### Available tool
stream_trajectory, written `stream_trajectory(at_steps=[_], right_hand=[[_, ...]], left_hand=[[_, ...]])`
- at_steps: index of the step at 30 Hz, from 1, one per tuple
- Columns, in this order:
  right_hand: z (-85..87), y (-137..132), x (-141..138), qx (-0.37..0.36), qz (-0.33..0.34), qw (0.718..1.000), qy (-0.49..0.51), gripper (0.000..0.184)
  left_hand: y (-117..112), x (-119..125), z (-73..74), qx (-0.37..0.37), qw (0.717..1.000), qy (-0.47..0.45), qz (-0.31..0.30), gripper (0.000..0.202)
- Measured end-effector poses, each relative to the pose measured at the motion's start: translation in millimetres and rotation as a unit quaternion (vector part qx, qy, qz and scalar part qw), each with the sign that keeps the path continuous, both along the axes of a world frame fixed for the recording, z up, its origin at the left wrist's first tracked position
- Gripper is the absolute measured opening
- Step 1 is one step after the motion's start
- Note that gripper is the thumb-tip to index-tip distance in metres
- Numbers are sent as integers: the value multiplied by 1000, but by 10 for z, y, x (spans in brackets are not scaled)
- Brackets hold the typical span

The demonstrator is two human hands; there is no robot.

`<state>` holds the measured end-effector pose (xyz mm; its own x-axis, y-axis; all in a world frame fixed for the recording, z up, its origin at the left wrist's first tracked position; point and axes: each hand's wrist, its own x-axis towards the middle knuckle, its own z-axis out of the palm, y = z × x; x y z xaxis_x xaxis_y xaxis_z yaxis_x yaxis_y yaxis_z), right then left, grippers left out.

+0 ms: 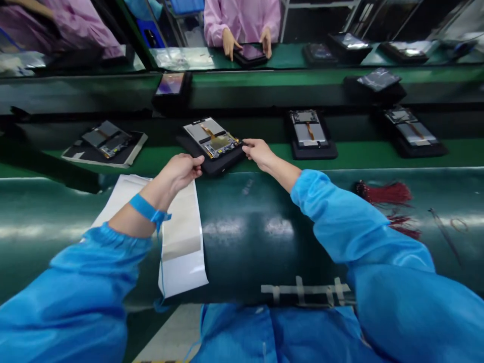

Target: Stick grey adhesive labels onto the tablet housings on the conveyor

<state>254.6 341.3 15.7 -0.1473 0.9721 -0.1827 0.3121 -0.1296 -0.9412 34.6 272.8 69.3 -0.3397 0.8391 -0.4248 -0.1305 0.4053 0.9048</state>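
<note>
Blue smock sleeves (pixel 363 237) reach in from the bottom of the view, with a blue wrist strap (pixel 148 209) around the left wrist. Under that wrist, a white sheet (pixel 181 242) lies on the dark green surface (pixel 242 252), and strips of pale tape (pixel 306 290) sit by its near edge. A bundle of red wires (pixel 385 194) lies toward the right. The left hand (pixel 181 171) and right hand (pixel 259 154) are apart, each at an opposite side of a black tray (pixel 227 164); whether they grip it, I cannot tell. On the tray, an opened tablet (pixel 212 138) shows its circuit board and orange flex cable. Farther along the green belt (pixel 351 154), another opened tablet (pixel 308 128) rests in its own black tray. Beyond, on a farther belt, a co-worker's hands (pixel 242 45) in pink sleeves (pixel 242 20) rest at a tablet (pixel 249 53).
</note>
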Motion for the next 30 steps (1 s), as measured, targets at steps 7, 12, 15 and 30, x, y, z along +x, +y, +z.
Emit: stream_trajectory(at_steps=[7, 12, 15, 30], right_hand=[[64, -1508, 1364, -59, -19, 993, 105, 54], [-26, -1939, 2039, -77, 65, 995, 10, 40], [-17, -1943, 2096, -6, 78, 990, -120, 39], [211, -3193, 1737, 60, 199, 806, -555, 34]], left_hand=[[-1733, 938, 13, -53, 978, -139, -145, 60], [-2928, 1685, -339, -166, 911, -303, -226, 75], [-3194, 1913, -471, -201, 856, -349, -324, 78], [-2460, 1058, -378, 41, 809, 433, -396, 79]])
